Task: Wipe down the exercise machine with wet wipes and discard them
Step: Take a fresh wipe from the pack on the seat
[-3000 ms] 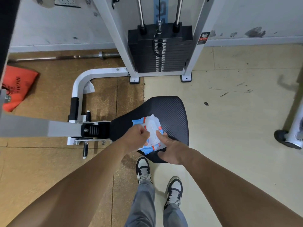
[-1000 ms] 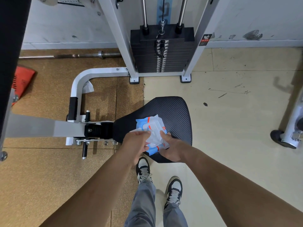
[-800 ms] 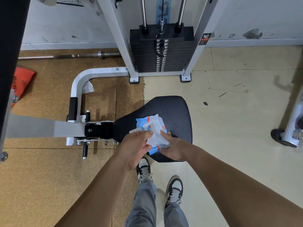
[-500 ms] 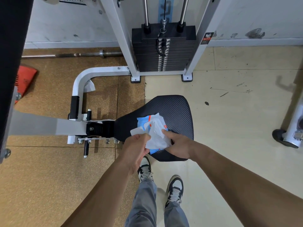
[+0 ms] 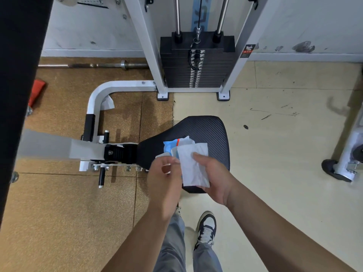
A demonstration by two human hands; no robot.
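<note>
- The right hand, just below the middle of the frame, holds a white wipe with its thumb on top and fingers beneath; the sheet hangs loose above the near edge of the black seat.
- The left hand, just left of it, is closed in a pinch at the wipe's left edge, near the pack's flap; exactly what the fingertips grip is hard to tell.
- The blue pack lies on the seat, partly hidden behind the wipe. Nothing seems to pin it down, so a further tug could drag it off onto the floor.
- If the next sheet is interleaved, it might trail out and dry.
- The wipe is pinched at its edges only; it may fold on itself or slip and land on the dirty floor.
- Left open, the flap would let the pack dry out.
- The weight stack at upper centre looks untouched so far.
</note>
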